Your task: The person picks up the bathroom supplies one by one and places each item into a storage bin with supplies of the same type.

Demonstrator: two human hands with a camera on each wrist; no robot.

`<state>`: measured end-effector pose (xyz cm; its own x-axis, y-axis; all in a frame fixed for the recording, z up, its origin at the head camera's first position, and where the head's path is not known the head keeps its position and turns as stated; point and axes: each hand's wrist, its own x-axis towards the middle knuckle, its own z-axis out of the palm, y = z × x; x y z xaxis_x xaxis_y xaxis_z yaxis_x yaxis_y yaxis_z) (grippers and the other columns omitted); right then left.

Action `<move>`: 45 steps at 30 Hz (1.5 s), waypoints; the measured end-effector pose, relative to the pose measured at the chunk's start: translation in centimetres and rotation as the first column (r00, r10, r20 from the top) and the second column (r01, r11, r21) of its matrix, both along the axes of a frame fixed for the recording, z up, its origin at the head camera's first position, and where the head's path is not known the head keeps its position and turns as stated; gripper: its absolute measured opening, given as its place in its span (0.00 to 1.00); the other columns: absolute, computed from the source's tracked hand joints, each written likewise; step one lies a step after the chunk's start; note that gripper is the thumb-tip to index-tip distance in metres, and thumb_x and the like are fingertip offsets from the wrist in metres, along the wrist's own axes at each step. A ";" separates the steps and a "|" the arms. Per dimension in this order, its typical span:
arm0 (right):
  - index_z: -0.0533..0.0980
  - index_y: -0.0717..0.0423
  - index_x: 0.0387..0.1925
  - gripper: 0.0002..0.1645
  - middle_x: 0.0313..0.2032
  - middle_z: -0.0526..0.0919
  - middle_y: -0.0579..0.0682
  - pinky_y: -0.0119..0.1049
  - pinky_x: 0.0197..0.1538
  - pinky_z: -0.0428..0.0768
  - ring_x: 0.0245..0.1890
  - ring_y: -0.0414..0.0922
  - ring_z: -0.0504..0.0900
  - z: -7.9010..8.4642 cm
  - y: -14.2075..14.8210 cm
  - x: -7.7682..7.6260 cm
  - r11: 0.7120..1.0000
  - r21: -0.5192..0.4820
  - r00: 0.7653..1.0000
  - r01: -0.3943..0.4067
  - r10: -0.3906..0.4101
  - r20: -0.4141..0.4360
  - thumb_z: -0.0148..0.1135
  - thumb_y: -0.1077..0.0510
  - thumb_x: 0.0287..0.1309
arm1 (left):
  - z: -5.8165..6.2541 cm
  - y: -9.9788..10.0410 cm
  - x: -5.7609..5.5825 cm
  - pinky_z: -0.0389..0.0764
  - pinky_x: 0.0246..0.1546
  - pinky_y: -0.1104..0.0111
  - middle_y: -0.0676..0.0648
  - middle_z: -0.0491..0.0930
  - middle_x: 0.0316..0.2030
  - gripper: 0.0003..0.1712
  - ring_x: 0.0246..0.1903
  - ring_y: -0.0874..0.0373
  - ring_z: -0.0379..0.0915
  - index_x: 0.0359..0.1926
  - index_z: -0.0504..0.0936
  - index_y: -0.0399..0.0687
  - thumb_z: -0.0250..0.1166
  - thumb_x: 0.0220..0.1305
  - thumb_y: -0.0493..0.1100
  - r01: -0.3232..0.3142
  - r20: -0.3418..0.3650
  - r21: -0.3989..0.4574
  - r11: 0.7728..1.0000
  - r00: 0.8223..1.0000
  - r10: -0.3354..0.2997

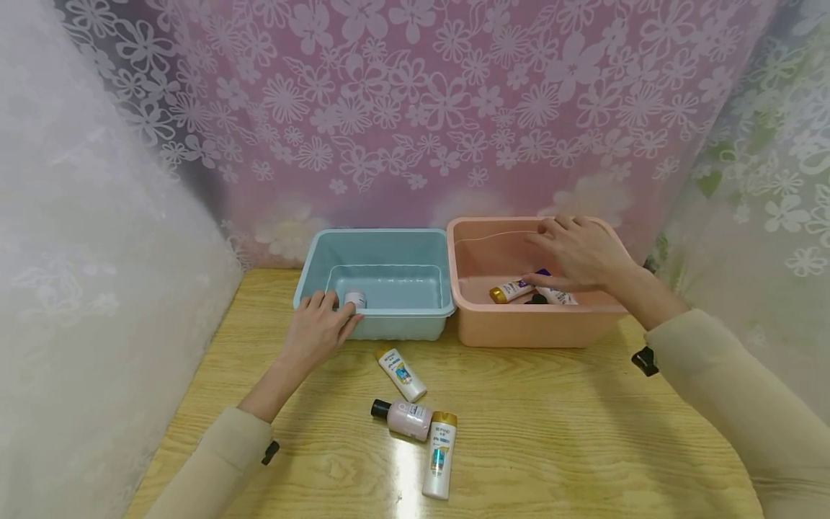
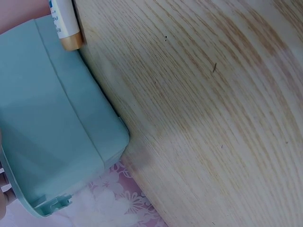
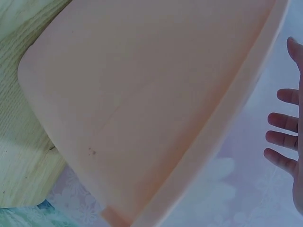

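My left hand (image 1: 319, 328) is at the near left rim of a blue plastic basin (image 1: 369, 326), its fingers hooked over the edge and its thumb along the outer wall. Just inside, near the fingertips, sits a small pale pink container (image 1: 355, 298). My right hand (image 1: 580, 249) hovers over a peach plastic basin (image 1: 525, 328), fingers apart and holding nothing; the right wrist view shows those fingers (image 3: 283, 121) extended beyond the rim. Below this hand lie a gold-capped bottle (image 1: 511, 291) and a white tube (image 1: 558, 296), partly hidden.
On the wooden table (image 1: 551, 432) before the basins lie a white gold-capped bottle (image 1: 402, 375), a pink bottle with a black cap (image 1: 410, 420) and another white gold-capped bottle (image 1: 440, 458). A flowered curtain (image 1: 415, 108) hangs behind the basins.
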<state>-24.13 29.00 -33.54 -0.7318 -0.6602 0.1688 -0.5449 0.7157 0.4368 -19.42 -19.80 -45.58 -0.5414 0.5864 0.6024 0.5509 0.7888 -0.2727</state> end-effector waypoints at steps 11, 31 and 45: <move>0.80 0.55 0.61 0.47 0.54 0.83 0.61 0.55 0.54 0.83 0.53 0.60 0.83 -0.4 -0.3 1.3 0.989 -0.107 0.993 -0.099 0.092 -0.068 0.59 0.21 0.60 | 0.0 0.0 0.1 0.68 0.25 0.59 0.43 0.71 0.28 0.26 0.25 0.49 0.62 0.36 0.74 0.48 0.45 0.85 0.60 -0.007 -0.002 -0.006 1.000 1.000 0.007; 0.78 0.54 0.65 0.49 0.52 0.84 0.60 0.58 0.51 0.83 0.51 0.61 0.83 -1.9 -2.8 4.1 0.954 -0.257 0.987 -0.154 0.133 -0.095 0.55 0.20 0.63 | 0.1 0.0 0.1 0.69 0.24 0.60 0.43 0.72 0.29 0.25 0.25 0.49 0.64 0.37 0.75 0.49 0.44 0.85 0.60 -0.007 -0.002 -0.004 1.000 1.000 0.007; 0.79 0.54 0.64 0.51 0.48 0.85 0.60 0.52 0.38 0.85 0.43 0.59 0.84 -3.2 -6.2 6.3 0.916 -0.311 0.956 -0.253 0.187 -0.226 0.36 0.19 0.72 | 0.1 0.0 0.1 0.69 0.24 0.59 0.43 0.71 0.28 0.23 0.25 0.49 0.64 0.37 0.75 0.49 0.49 0.83 0.60 -0.007 -0.004 -0.007 1.000 1.000 0.007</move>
<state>-17.83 22.84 -36.69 -0.5073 -0.6823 0.5264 -0.6370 0.7083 0.3042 -19.28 -19.76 -45.45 -0.5430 0.5866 0.6008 0.5443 0.7908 -0.2801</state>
